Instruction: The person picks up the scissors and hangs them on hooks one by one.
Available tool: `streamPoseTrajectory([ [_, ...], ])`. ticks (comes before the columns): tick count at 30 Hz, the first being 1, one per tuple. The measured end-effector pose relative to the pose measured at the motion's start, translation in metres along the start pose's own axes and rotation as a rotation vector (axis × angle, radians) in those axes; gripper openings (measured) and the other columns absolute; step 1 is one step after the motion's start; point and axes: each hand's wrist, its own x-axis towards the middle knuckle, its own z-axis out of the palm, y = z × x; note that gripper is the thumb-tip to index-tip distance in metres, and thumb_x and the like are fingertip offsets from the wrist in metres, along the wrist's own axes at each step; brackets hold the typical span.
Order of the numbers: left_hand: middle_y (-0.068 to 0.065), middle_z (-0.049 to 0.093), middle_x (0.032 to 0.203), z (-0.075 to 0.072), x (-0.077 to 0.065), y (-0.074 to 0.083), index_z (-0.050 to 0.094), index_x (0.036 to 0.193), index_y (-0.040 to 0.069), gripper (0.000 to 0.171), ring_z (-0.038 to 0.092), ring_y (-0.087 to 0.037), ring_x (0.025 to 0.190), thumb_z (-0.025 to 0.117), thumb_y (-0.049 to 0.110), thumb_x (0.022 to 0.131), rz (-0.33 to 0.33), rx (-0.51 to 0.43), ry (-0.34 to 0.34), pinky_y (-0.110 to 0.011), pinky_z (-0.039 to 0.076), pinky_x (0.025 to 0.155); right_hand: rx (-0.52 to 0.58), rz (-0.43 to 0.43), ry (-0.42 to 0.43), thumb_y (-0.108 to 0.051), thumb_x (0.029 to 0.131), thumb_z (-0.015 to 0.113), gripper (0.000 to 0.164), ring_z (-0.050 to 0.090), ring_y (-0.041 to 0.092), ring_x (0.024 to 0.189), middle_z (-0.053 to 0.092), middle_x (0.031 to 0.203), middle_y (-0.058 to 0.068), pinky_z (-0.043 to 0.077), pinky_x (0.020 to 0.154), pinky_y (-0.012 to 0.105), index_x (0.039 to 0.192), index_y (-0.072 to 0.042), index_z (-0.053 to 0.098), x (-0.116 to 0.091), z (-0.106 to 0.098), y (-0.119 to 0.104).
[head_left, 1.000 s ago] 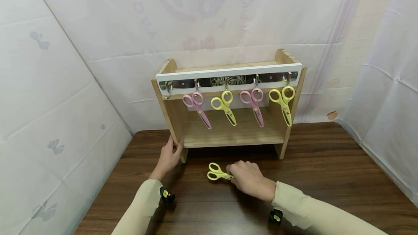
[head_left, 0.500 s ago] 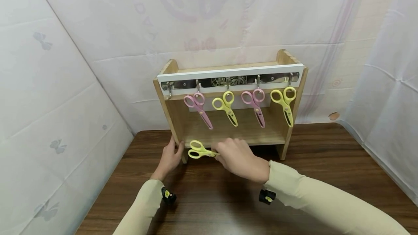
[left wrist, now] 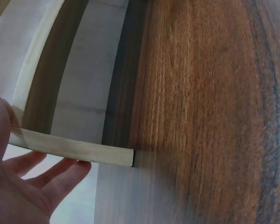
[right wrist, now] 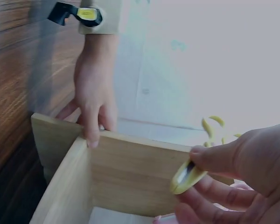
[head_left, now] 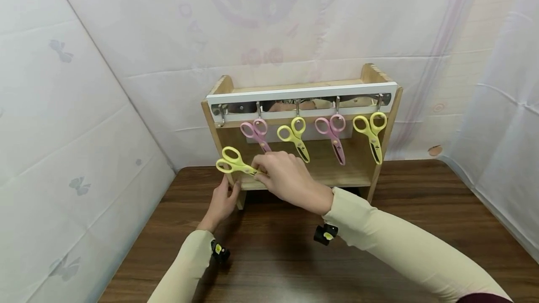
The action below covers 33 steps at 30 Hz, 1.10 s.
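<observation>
My right hand (head_left: 286, 176) pinches yellow scissors (head_left: 241, 166) by the blade end, finger loops pointing left, in front of the wooden shelf's left side. The right wrist view shows the blade tip (right wrist: 189, 178) between thumb and fingers. Low on the shelf's left side panel (head_left: 214, 134), my left hand (head_left: 221, 202) grips the edge; in the left wrist view its fingers lie behind that panel (left wrist: 74, 148). Pink scissors (head_left: 261, 143) hang on the second hook from the left, partly hidden by my right hand. The leftmost hook (head_left: 222, 117) holds nothing.
Along the shelf's top front runs a white hook rail (head_left: 303, 91). Farther right hang yellow scissors (head_left: 300, 146), pink scissors (head_left: 336, 143) and another yellow pair (head_left: 374, 139). The shelf stands on a dark wooden table (head_left: 269, 256), with white cloth (head_left: 269, 36) behind.
My right hand has lifted the yellow scissors from the table and carried them up and left to the shelf's front. The left hand keeps its grip on the panel.
</observation>
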Motion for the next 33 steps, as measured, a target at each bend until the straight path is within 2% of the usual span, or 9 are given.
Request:
streamPoseTrajectory([
  [4,-0.024,0.064,0.128,0.000,0.000,0.000,0.042,0.147,0.006,0.039,0.064,-0.039,0.117,0.048,0.021,0.111,0.022,-0.015,-0.004,-0.058,0.054,0.094,0.042,0.012,0.052,-0.026,0.093,0.079,0.009,0.053,0.006,0.060,0.060,0.073,-0.012,0.043,0.048,0.025,0.100,-0.021,0.076,0.010,-0.001,-0.004],
  [11,-0.026,0.064,0.129,0.000,-0.001,0.000,0.043,0.147,0.005,0.040,0.065,-0.039,0.115,0.049,0.019,0.110,0.012,-0.018,0.009,-0.056,0.056,0.092,0.097,0.025,0.149,-0.023,0.093,0.080,0.009,0.053,0.007,0.062,0.061,0.075,-0.011,0.042,0.049,0.024,0.100,-0.019,0.076,0.024,-0.001,-0.008],
  [24,-0.026,0.068,0.120,0.002,-0.001,-0.001,0.042,0.148,0.006,0.041,0.067,-0.040,0.110,0.050,0.020,0.110,0.028,0.021,0.046,-0.056,0.056,0.088,0.117,0.085,0.146,-0.022,0.093,0.079,0.010,0.055,0.010,0.061,0.064,0.073,-0.011,0.043,0.050,0.026,0.102,-0.017,0.077,0.036,0.007,-0.013],
  [33,-0.026,0.065,0.127,0.003,-0.001,-0.001,0.044,0.145,0.005,0.039,0.067,-0.040,0.112,0.050,0.020,0.110,0.029,0.002,0.038,-0.055,0.058,0.087,0.093,0.117,0.137,-0.022,0.094,0.077,0.008,0.055,0.010,0.060,0.061,0.069,-0.011,0.045,0.050,0.027,0.101,-0.017,0.078,0.035,0.013,-0.011],
])
